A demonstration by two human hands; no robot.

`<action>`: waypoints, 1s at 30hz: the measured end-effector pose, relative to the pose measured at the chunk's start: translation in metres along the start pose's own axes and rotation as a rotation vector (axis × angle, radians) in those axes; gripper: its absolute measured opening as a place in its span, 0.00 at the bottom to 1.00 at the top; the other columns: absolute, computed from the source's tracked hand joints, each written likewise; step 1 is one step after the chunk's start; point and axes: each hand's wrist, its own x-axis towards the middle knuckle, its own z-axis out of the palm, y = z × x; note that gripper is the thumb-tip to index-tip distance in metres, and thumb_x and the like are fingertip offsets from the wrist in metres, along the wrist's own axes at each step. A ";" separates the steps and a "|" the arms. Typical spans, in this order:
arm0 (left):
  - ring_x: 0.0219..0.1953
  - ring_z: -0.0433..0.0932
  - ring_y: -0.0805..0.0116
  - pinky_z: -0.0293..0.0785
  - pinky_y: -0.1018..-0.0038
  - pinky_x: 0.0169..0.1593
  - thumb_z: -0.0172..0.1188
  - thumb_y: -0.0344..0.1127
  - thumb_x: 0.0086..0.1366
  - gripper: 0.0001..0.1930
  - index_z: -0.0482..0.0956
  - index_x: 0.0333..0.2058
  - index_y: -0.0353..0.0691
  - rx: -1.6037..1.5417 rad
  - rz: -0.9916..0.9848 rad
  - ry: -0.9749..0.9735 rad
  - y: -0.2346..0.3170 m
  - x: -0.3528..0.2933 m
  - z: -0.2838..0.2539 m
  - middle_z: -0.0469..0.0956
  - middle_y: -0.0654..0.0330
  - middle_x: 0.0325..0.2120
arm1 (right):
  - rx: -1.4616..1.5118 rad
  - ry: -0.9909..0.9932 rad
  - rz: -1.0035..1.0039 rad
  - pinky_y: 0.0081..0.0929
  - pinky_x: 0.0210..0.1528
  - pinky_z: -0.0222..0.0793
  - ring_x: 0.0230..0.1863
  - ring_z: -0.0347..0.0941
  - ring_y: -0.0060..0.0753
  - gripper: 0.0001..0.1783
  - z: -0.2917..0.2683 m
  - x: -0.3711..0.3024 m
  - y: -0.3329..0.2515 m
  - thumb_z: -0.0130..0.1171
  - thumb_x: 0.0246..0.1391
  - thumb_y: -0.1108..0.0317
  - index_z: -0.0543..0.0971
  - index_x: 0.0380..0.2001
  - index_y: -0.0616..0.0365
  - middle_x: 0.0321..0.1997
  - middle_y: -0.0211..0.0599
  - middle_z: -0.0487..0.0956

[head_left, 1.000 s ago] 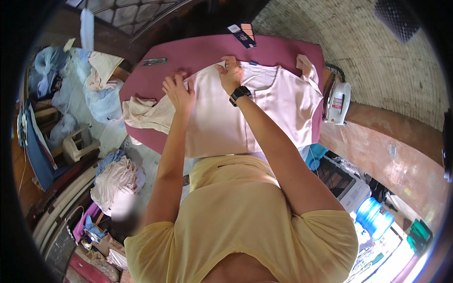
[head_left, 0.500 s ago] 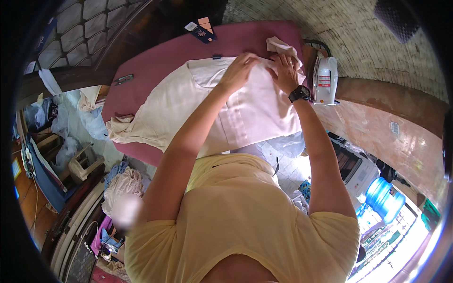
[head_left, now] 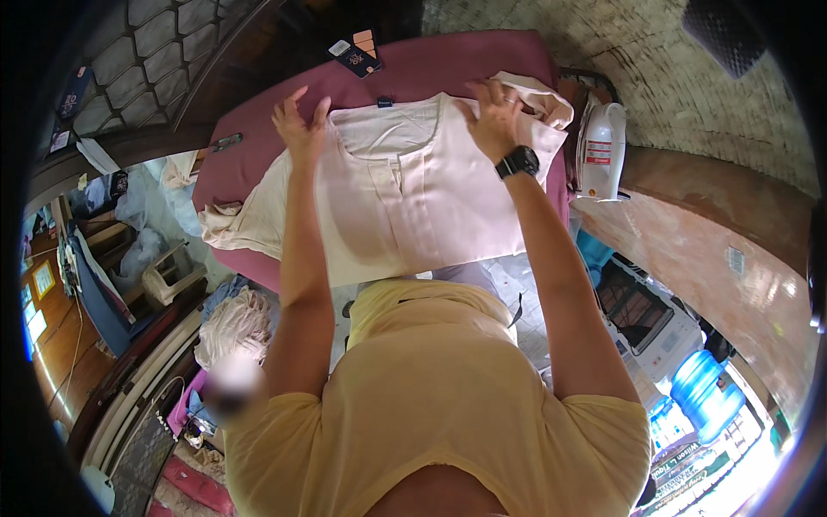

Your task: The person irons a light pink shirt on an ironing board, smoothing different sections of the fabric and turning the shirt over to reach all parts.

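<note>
A pale pink blouse (head_left: 375, 215) lies spread on a maroon-covered ironing board (head_left: 431, 65), with its round neckline and short front placket facing up. My left hand (head_left: 301, 127) is at the blouse's left shoulder beside the neckline, its fingers spread and nothing in them. On the other shoulder rests my right hand (head_left: 497, 121), fingers apart, next to the bunched right sleeve (head_left: 544, 102). A black watch (head_left: 519, 162) is on my right wrist. The left sleeve (head_left: 226, 226) trails toward the board's left end.
A white iron (head_left: 603, 151) stands on its heel at the right end of the board. Dark cardboard tags (head_left: 355, 56) lie at its far edge, and a small clip-like object (head_left: 226, 142) at the left. Crumpled laundry (head_left: 234, 332) is piled at lower left; a blue water jug (head_left: 706, 392) stands at lower right.
My left hand has moved left from the middle of the blouse to its left shoulder. My right hand has shifted slightly left. The neckline now lies wider and more fully in view.
</note>
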 end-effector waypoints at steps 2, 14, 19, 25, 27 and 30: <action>0.43 0.71 0.56 0.65 0.59 0.49 0.68 0.41 0.58 0.11 0.80 0.37 0.48 0.083 0.042 -0.303 -0.033 -0.007 -0.014 0.77 0.64 0.37 | 0.072 0.001 -0.055 0.55 0.53 0.55 0.51 0.65 0.47 0.15 0.020 0.007 -0.007 0.65 0.51 0.54 0.79 0.40 0.45 0.44 0.29 0.75; 0.45 0.70 0.52 0.67 0.61 0.50 0.66 0.38 0.60 0.12 0.77 0.42 0.45 0.070 0.124 -0.087 0.046 -0.035 0.010 0.73 0.54 0.41 | 0.152 0.126 0.013 0.50 0.55 0.56 0.50 0.66 0.47 0.10 -0.002 -0.006 0.018 0.65 0.51 0.59 0.80 0.36 0.47 0.42 0.30 0.76; 0.47 0.71 0.56 0.65 0.58 0.49 0.63 0.37 0.61 0.12 0.78 0.43 0.45 -0.170 0.345 -0.466 0.102 -0.038 0.084 0.73 0.57 0.42 | -0.097 0.039 -0.063 0.59 0.55 0.54 0.53 0.65 0.54 0.14 -0.026 -0.032 0.065 0.64 0.53 0.56 0.78 0.38 0.51 0.45 0.35 0.77; 0.49 0.71 0.57 0.66 0.58 0.49 0.63 0.37 0.60 0.12 0.77 0.43 0.46 -0.049 0.322 -0.512 0.109 -0.020 0.107 0.74 0.59 0.44 | -0.175 0.194 -0.013 0.57 0.54 0.54 0.48 0.69 0.48 0.13 -0.017 -0.024 0.066 0.64 0.53 0.57 0.78 0.38 0.50 0.41 0.37 0.79; 0.50 0.71 0.56 0.65 0.58 0.52 0.62 0.34 0.62 0.12 0.77 0.44 0.45 -0.211 0.303 -0.418 0.110 -0.018 0.099 0.74 0.59 0.45 | -0.222 0.242 0.028 0.55 0.53 0.57 0.49 0.69 0.47 0.13 -0.015 -0.025 0.040 0.64 0.53 0.59 0.78 0.39 0.50 0.43 0.35 0.78; 0.50 0.72 0.55 0.67 0.62 0.55 0.60 0.28 0.63 0.11 0.78 0.44 0.43 -0.274 0.287 -0.333 0.096 -0.015 0.056 0.76 0.57 0.43 | -0.056 -0.075 -0.052 0.49 0.55 0.62 0.53 0.67 0.51 0.15 -0.022 -0.034 0.000 0.61 0.54 0.60 0.78 0.43 0.52 0.49 0.39 0.74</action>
